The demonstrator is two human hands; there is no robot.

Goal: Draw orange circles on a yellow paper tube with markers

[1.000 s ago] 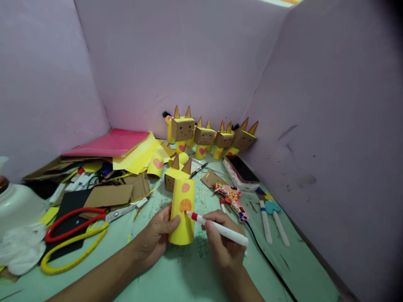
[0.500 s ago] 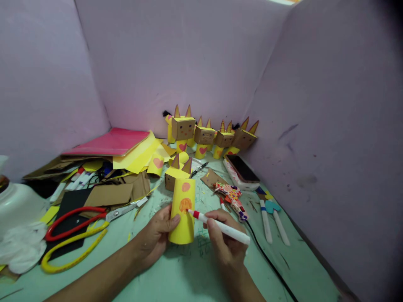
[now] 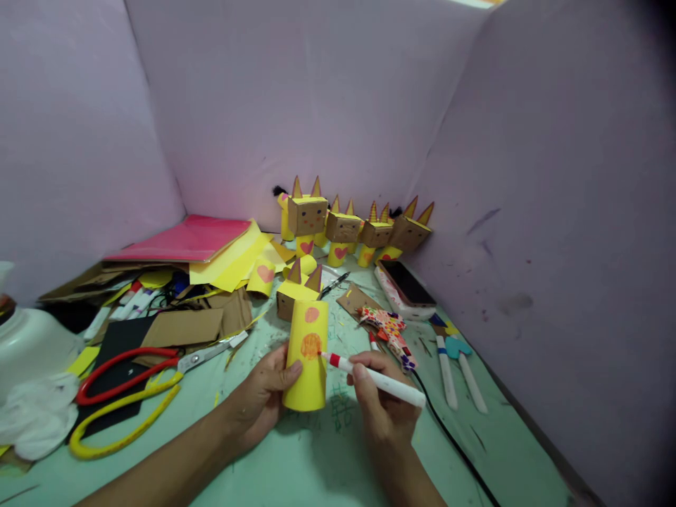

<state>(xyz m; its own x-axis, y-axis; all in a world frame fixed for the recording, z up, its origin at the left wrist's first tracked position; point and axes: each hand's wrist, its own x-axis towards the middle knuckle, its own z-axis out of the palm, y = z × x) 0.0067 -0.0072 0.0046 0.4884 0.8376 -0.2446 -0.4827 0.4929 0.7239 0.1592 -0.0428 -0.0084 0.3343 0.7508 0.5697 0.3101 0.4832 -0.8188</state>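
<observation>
My left hand [image 3: 268, 394] grips a yellow paper tube [image 3: 306, 384] from its left side, thumb across the front. Two filled spots show on the tube, a small one near the top and a larger orange-red one [image 3: 311, 346] below it. Between the fingers of my right hand [image 3: 388, 401] is a white marker [image 3: 377, 380] with a red collar. Its tip meets the tube at the right edge of the larger spot. Just behind the tube sits a small cardboard box head [image 3: 289, 299] with a yellow top and two pointed ears, partly hidden.
Scissors [image 3: 179, 362] with red and yellow handles lie at left, beside a white bottle [image 3: 36, 338]. Paper sheets and a pink folder [image 3: 184, 238] are behind. Several box-headed figures [image 3: 307, 215] stand at the back. A phone [image 3: 406, 283], glue gun [image 3: 388, 327] and cord lie at right.
The marker and my right hand have shifted slightly right, so the tip has gone from inside the larger spot to its right edge. My left hand and the tube stay nearly still.
</observation>
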